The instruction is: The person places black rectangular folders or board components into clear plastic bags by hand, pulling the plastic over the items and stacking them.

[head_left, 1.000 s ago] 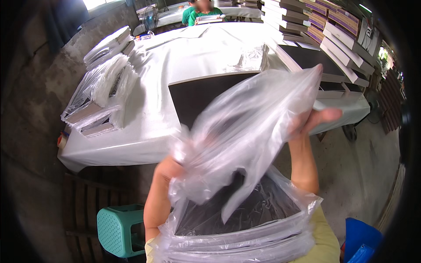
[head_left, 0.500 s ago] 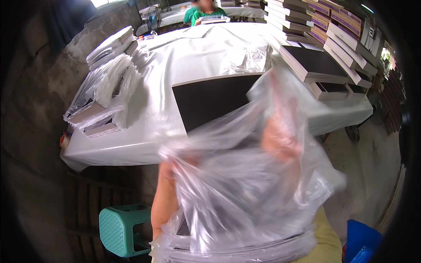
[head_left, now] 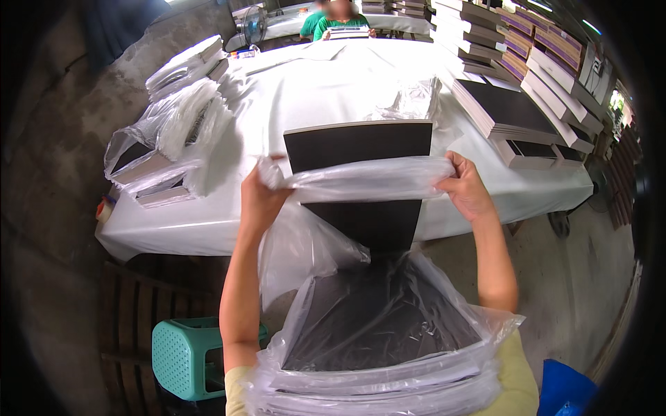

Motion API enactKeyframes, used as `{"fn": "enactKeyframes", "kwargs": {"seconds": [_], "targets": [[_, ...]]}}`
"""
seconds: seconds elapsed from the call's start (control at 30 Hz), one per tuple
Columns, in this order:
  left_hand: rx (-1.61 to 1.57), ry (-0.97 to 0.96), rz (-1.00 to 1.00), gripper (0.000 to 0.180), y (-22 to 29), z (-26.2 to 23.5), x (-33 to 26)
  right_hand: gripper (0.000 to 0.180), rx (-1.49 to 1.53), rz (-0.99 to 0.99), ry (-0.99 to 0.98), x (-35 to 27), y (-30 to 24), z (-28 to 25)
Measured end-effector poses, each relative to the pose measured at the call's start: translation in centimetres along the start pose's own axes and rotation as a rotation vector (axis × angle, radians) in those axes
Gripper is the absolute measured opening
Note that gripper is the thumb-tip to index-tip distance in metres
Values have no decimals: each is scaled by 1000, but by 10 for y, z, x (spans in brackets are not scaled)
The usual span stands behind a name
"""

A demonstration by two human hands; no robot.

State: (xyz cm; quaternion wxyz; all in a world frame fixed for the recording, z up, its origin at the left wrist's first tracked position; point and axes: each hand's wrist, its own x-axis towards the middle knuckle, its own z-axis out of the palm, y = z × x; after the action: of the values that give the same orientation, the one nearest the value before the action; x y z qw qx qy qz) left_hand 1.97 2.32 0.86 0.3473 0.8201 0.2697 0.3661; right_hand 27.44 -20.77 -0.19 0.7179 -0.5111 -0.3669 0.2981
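Note:
Both my hands are closed on a clear plastic bag (head_left: 374, 178), stretched in a bunched band between them. My left hand (head_left: 266, 194) grips its left end and my right hand (head_left: 469, 187) pinches its right end; a loose flap hangs below my left hand. The band crosses in front of a flat black panel (head_left: 357, 145) with a pale edge, which shows above and below it. Whether the bag is around the panel or only before it, I cannot tell. Close to my body lies a stack of plastic-wrapped black panels (head_left: 378, 326).
Plastic-wrapped panels (head_left: 170, 132) are piled on the left of the white-covered table (head_left: 312, 83). Crumpled clear plastic (head_left: 415, 100) lies beyond the panel. Black panels (head_left: 506, 107) and boxes are stacked at right. A green stool (head_left: 184, 357) stands lower left. A person (head_left: 341, 29) sits at the far end.
The billowing plastic has been drawn into a narrow band across the black panel. My hands have spread apart and risen, and the wrapped stack near me is uncovered to view.

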Motion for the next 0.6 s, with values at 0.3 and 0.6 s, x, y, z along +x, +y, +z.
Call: {"fn": "enactKeyframes", "kwargs": {"seconds": [0.3,0.6], "targets": [[495,338,401,72,-3,22,1,66,-1039,-538,466,26,1,20],[-190,-303,390,23,17,-71,-76,15,-918,-697,432,-65,-26,33]]}}
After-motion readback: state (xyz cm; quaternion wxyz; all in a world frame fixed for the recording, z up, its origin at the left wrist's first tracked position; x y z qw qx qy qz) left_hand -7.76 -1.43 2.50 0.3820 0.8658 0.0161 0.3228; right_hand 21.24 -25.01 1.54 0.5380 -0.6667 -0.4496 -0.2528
